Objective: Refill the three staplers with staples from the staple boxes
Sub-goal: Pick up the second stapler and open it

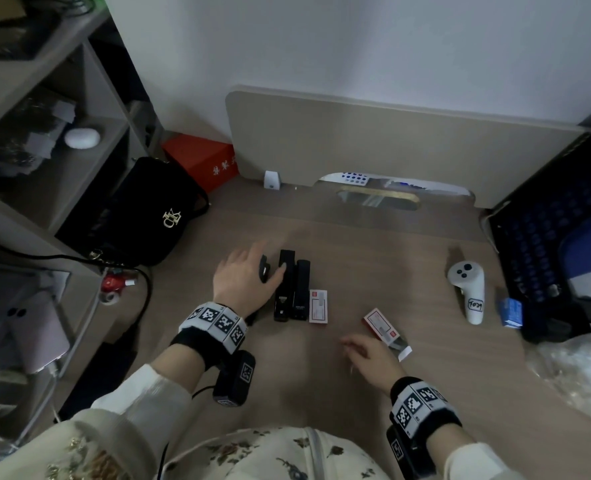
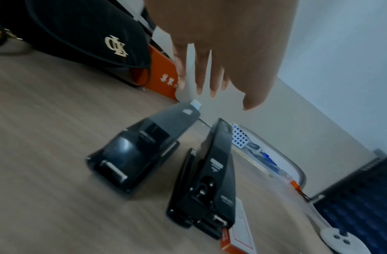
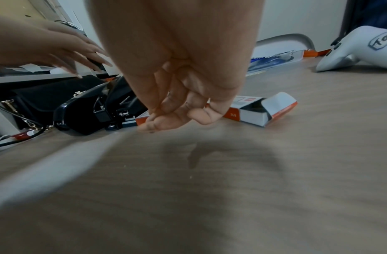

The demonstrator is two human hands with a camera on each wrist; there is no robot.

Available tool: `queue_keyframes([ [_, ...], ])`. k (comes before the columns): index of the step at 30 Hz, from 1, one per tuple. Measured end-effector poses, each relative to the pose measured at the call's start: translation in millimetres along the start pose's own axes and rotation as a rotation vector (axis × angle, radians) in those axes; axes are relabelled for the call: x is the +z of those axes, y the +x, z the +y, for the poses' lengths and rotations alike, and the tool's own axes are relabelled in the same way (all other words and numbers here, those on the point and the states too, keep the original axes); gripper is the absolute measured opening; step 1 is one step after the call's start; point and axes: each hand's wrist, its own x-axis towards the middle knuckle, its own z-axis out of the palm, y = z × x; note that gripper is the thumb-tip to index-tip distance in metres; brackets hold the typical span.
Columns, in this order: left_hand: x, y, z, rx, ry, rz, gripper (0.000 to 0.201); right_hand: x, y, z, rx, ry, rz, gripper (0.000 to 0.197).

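Loosely curled right hand [image 1: 370, 355] holds nothing; flat left hand [image 1: 244, 277] hovers over boxy black staplers [image 1: 284, 285].

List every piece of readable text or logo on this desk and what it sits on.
"CK" gold monogram: black bag.
"T034", roughly, handwritten: white controller.
Red box: white characters, blurred.
Staple boxes: print too small.
Staplers: labels unreadable.

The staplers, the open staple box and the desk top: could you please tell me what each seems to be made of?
Staplers: probably hard black plastic, glossy, since light glints on the rounded rear; small silvery parts at the hinge look like metal.
Open staple box: thin printed cardboard, matt, red and white, with a folded end flap standing open.
Desk top: wood-grain surface, light brown and matt; whether laminate or real wood cannot be told.
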Motion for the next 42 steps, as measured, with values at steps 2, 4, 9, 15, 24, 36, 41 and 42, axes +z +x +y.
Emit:
queue_keyframes([
  [2,8.6,4.6,8.7,0.033,0.104,-0.052,0.067,-0.5,-0.5,3.1,-0.007,-0.001,0.0,0.023],
  [4,15.4,9.6,15.7,0.029,0.201,-0.135,0.074,-1.2,-1.3,7.6,-0.005,0.014,0.008,0.023],
  [9,33.5,15.8,20.8,0.006,0.313,-0.265,0.08,-3.0,-8.3,17.7,0.018,0.073,0.044,0.023],
  [15,38.4,11.8,24.3,-0.022,0.271,-0.287,0.055,-2.9,-15.0,27.8,0.049,0.133,0.059,0.022],
  [24,31.0,3.1,6.7,-0.009,0.099,-0.073,0.041,-4.3,-19.9,25.1,0.027,0.122,0.073,0.021],
  [36,-30.0,-29.3,26.2,0.275,-0.447,-0.007,0.039,-41.1,-38.2,-56.6,-0.125,0.34,0.249,0.061],
  [41,-43.5,-47.2,40.7,0.445,-0.469,-0.041,0.036,-51.6,-58.3,-107.3,-0.263,0.444,0.211,0.107],
  [42,-46.7,-51.0,43.2,0.478,-0.455,-0.047,0.036,-52.8,-60.5,-114.8,-0.292,0.481,0.216,0.109],
])
